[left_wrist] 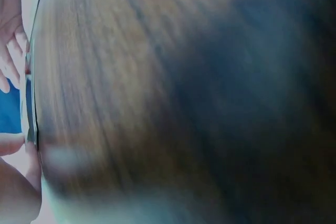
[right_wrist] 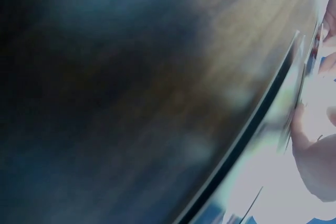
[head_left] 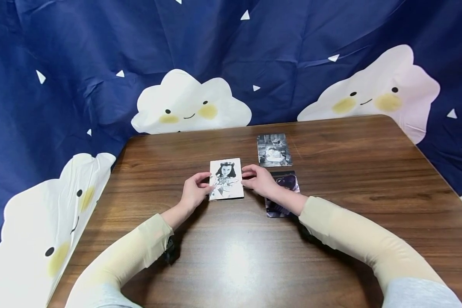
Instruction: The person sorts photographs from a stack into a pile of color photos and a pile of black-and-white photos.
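Brown wood-grain surface [head_left: 331, 239] carries three photographs, all toward its far half. One portrait photo [head_left: 226, 179], black and white with a pale border, lies near the middle of the far half; the left hand [head_left: 194, 191] pinches its left edge and the right hand [head_left: 259, 180] pinches its right edge, fingers curled onto the print. A second black-and-white photo [head_left: 274, 149] lies closer to the far edge, apart from the hands. A third, darker photo [head_left: 282, 188] lies partly under the right wrist. No writing can be read on any print. Both wrist views are blurred.
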### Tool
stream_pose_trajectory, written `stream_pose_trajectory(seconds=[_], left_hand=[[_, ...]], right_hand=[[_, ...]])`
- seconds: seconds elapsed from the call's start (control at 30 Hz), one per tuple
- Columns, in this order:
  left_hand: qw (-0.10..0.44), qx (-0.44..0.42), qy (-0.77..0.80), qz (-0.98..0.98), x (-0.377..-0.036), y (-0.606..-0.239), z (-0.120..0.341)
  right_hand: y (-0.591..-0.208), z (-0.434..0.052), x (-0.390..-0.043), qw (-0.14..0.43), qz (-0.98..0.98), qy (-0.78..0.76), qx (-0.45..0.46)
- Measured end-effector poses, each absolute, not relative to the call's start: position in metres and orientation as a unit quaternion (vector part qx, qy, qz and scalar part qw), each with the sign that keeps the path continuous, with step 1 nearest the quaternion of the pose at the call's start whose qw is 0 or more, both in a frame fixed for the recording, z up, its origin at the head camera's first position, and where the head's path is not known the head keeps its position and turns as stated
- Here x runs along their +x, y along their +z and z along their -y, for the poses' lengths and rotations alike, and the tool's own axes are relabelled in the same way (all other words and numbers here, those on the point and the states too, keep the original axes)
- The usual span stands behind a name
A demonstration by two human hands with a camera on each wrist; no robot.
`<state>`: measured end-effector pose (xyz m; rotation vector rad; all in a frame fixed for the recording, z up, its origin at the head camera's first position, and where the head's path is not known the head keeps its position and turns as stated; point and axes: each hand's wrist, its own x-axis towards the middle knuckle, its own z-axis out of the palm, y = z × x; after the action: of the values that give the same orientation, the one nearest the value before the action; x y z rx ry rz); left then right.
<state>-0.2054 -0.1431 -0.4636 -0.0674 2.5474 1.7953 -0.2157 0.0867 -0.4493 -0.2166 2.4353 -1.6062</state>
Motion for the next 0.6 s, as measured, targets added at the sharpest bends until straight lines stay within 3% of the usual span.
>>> stream_pose_trajectory(seconds=[0.27,0.4,0.6], left_hand=[[-0.009,-0.002,0.621,-0.784,-0.198,-0.454,0.136],[-0.029,0.015,0.657,-0.753,-0.203,-0.465,0.139],[-0.018,-0.013,0.652,-0.758,-0.206,-0.460,0.134]], right_hand=[[-0.448,-0.083,-0.219,0.107,-0.835,-0.534,-0.076],[-0.448,-0.081,-0.221,0.098,-0.842,-0.525,-0.069],[-0.451,-0.083,-0.224,0.095,-0.829,-0.547,-0.067]])
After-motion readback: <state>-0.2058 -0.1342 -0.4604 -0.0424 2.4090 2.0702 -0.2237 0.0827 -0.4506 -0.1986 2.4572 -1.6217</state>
